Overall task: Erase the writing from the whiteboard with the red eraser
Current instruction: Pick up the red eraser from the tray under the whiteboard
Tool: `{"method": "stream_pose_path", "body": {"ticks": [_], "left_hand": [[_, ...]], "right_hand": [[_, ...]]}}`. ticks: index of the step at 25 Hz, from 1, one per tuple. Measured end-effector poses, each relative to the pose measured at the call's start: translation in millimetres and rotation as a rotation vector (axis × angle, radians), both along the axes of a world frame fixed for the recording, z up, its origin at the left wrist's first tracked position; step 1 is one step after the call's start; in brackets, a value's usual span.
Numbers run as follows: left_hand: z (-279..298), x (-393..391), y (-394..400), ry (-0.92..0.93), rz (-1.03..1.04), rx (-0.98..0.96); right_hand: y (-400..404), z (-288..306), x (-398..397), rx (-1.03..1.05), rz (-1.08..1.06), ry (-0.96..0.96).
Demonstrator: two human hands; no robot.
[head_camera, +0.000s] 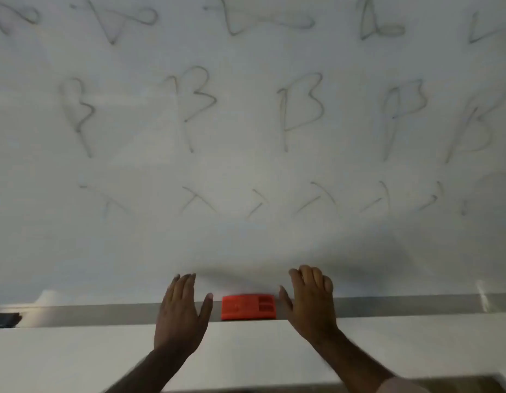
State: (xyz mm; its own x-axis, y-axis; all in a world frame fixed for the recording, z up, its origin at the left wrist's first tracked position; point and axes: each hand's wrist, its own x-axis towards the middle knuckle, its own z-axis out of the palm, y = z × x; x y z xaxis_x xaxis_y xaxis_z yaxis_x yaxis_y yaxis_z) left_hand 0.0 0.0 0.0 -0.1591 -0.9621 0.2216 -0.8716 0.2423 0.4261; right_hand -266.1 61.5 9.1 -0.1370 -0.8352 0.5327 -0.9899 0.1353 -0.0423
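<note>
The whiteboard [246, 245] fills most of the view and carries three rows of grey marker writing [300, 109]: loops at the top, B-like letters in the middle, small crossed strokes below. A red eraser [248, 307] rests on the grey tray along the board's bottom edge. My left hand [181, 310] hovers just left of the eraser, fingers straight and apart, holding nothing. To the eraser's right is my right hand [309, 303], open too, its thumb close to the eraser's right end.
The grey metal tray [416, 306] runs the full width under the board. A dark object [5, 319] lies on it at the far left. Below the tray is a white panel [61, 358].
</note>
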Motion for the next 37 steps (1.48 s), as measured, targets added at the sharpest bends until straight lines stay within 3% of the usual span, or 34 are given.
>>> {"method": "stream_pose_path", "body": {"ticks": [4,8,13,20,22,25,27,31,37], "left_hand": [[-20,-11,-9,-0.006,-0.063,0.233],[-31,-26,-16,-0.010,-0.073,0.360],[-41,-46,-9,0.011,-0.116,0.454],[-53,-55,-10,0.332,0.105,0.567],[-50,-60,-12,0.334,0.138,0.524],[-37,-64,-12,0.227,0.164,0.610],[-34,-64,-14,0.275,0.147,0.629],[-47,-52,-20,0.520,0.210,0.576],[-22,-26,-18,0.509,0.061,0.434]], "right_hand": [[-1,-24,7,0.199,-0.087,-0.139],[-15,-40,5,0.407,-0.102,-0.208],[-22,-60,19,0.686,-0.157,-0.441],[-29,-66,29,0.600,-0.251,-0.815],[-32,-69,37,0.583,-0.231,-0.904],[-40,-86,48,0.629,-0.179,-0.995],[-42,-94,50,0.616,-0.155,-1.041],[-33,-81,50,0.427,-0.101,-1.168],[-25,-60,46,0.199,-0.067,-1.382]]}}
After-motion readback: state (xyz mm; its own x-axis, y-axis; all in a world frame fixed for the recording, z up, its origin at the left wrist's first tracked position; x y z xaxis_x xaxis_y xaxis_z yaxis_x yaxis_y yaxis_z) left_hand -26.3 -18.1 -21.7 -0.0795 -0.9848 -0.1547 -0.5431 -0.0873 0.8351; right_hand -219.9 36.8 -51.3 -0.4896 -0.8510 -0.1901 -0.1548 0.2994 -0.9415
